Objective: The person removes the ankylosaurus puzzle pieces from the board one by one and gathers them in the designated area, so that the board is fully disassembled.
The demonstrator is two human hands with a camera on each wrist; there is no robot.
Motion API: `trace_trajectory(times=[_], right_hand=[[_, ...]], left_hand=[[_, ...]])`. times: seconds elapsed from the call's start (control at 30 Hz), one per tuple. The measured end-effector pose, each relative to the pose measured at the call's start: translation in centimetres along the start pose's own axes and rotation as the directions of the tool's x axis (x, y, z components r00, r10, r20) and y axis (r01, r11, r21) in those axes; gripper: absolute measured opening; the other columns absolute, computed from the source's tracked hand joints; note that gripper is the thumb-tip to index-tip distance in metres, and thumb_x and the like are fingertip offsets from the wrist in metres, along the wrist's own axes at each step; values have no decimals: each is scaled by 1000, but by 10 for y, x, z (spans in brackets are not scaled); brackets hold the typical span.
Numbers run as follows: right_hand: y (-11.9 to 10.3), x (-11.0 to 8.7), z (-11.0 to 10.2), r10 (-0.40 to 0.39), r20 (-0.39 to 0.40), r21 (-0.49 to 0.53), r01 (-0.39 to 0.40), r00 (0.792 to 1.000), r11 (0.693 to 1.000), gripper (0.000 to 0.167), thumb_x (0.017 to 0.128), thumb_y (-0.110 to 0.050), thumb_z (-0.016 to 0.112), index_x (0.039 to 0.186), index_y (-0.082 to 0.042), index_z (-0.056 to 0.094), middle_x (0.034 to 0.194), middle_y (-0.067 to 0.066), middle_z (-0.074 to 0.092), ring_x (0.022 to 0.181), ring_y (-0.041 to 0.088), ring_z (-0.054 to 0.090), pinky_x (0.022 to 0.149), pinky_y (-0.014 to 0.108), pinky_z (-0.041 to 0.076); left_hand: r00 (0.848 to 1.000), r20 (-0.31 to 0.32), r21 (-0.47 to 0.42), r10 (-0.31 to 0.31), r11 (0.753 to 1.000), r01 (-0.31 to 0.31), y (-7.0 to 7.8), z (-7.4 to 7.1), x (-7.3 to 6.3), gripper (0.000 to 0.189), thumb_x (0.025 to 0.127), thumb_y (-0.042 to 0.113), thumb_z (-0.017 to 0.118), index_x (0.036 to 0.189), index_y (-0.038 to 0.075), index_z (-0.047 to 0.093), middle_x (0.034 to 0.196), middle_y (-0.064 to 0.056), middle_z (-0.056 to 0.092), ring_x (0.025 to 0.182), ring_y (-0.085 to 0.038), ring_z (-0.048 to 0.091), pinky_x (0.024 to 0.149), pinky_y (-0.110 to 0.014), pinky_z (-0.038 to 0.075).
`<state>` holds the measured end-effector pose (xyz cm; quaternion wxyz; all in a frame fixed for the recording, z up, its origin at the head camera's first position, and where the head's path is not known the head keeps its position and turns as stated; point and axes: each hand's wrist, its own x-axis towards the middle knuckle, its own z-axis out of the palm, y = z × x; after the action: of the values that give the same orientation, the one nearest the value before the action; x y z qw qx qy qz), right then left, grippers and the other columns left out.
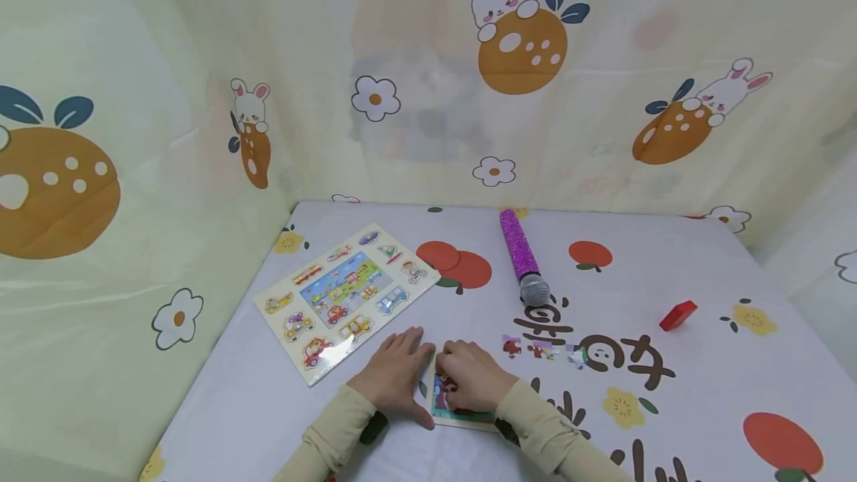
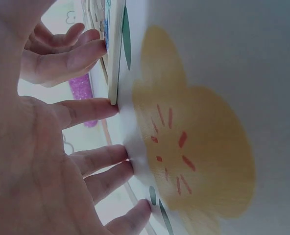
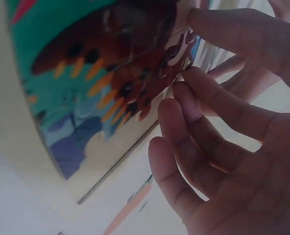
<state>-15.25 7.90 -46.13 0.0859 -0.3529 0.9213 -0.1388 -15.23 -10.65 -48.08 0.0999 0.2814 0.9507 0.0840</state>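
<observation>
A small jigsaw puzzle (image 1: 469, 416) in a cream tray lies in front of me, with a teal ground and a dark brown spiky figure in its picture. Over it bends my right hand (image 1: 472, 374). In the right wrist view, its thumb and forefinger pinch a puzzle piece (image 3: 177, 51) at the picture's edge, beside a bare cream part of the tray. My left hand (image 1: 395, 374) is spread at the tray's left side, fingers mostly straight. The left wrist view shows its fingertips (image 2: 113, 107) down on the cloth, one right at the tray's edge. Part of the picture is hidden under my right hand.
Several loose puzzle pieces (image 1: 541, 350) lie in a row to the right. A knob puzzle board (image 1: 331, 359) with vehicles lies back left. Beyond are a glittery purple microphone (image 1: 517, 244) and, at right, a red block (image 1: 678, 315). Printed cloth curtains (image 1: 428, 132) stand behind.
</observation>
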Motion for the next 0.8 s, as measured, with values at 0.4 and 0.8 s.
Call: trace_trajectory(times=[0.4,0.8], right_hand=[[-3,-1,-2,9,-4,-44,-10,1000,999,32,70,-20,82,94,-13,63,81,-4,53,72,10,46,70,30,48],[-5,2,-5,-9,9,-3,9,1000,1000,31,66,-15,83,91,-11,64,78,-4,53,69,9,47,63,25,45]], left_hand=[[1000,6,-4,-6,1000,6,0,0,0,110,52,68,82,141,15,45,153,-14,31,142,-30,27,118,-47,23],[1000,-2,-4,2,1000,-2,0,1,0,110,52,68,82,141,16,44,153,-14,31,142,-29,27,118,-47,24]])
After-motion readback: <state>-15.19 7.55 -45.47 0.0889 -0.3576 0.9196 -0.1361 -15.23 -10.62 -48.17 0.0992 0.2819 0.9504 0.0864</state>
